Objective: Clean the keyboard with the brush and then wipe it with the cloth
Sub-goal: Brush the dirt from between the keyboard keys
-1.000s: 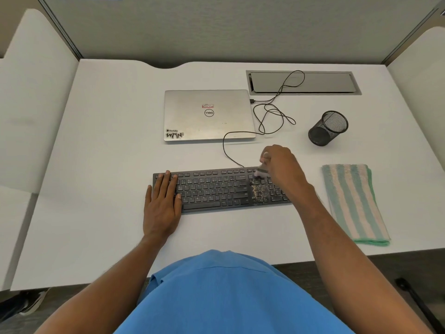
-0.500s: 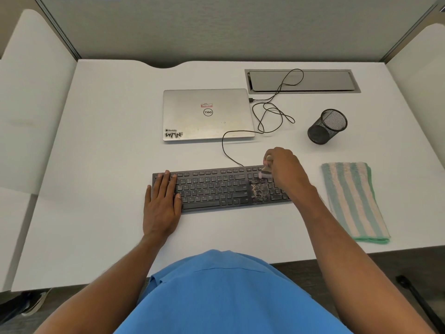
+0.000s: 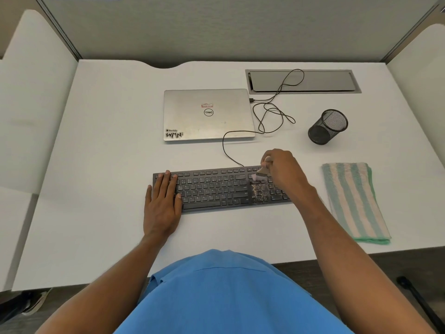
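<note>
Right hand [image 3: 283,168] curled around the brush [image 3: 262,173], bristles down on the keyboard [image 3: 216,189] right of frame centre, just above a patch of pale debris [image 3: 259,192]. Left hand [image 3: 162,203] flat, fingers straight, pressing the keyboard's left end. Striped cloth [image 3: 354,201] lies on the worktop [image 3: 108,165] at right, apart from the keyboard.

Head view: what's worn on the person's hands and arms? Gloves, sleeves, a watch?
The left hand and right hand are ungloved, no ring, watch or band visible. The left forearm and right forearm are bare to the frame's edge, no sleeves showing. The only clothing in view is a plain blue shirt.
</note>
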